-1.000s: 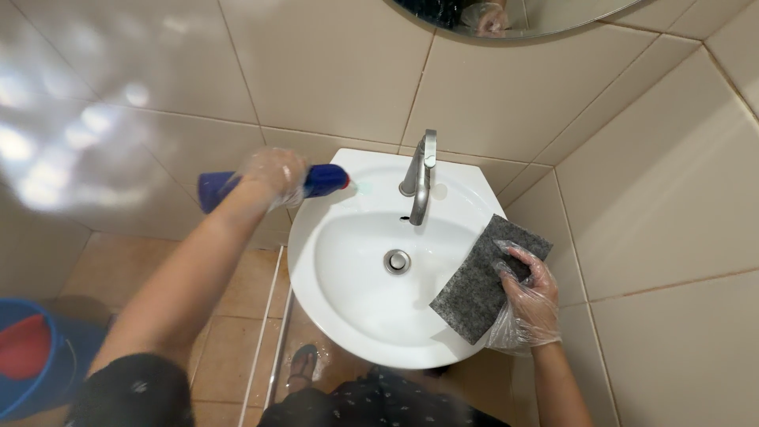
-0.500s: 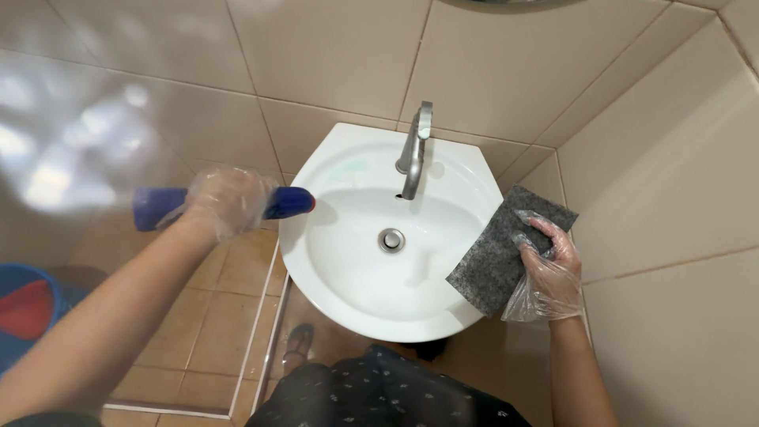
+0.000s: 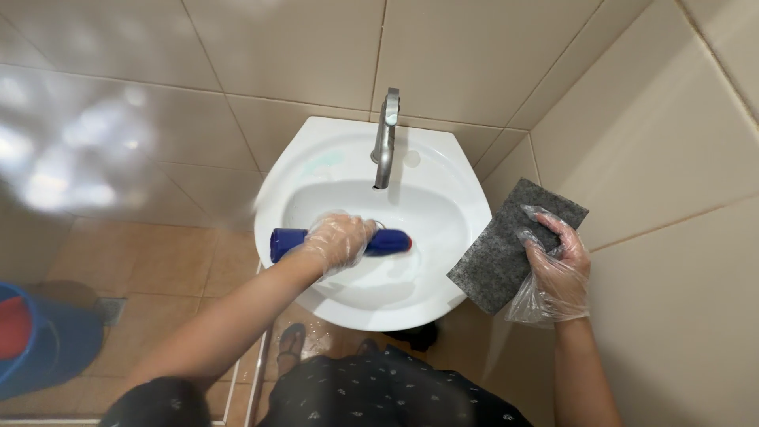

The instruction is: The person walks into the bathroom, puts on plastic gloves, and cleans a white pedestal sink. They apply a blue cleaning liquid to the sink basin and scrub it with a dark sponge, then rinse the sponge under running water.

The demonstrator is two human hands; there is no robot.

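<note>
Blue bottle (image 3: 340, 240) lies sideways over the white sink (image 3: 443, 170) basin, left hand (image 3: 338, 241) clenched around its middle. Beside the sink's right rim, right hand (image 3: 556, 269) pinches a grey scouring pad (image 3: 506, 241).

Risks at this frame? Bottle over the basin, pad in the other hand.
1. The left hand holds the blue bottle level over the white sink in a loose plastic glove; if the film slides, the bottle may drop into the bowl.
2. The nozzle points toward the right hand, so liquid could land on the grey scouring pad or the tiled wall.
3. A sandalled foot stands on floor that looks wet: possible slip.
</note>
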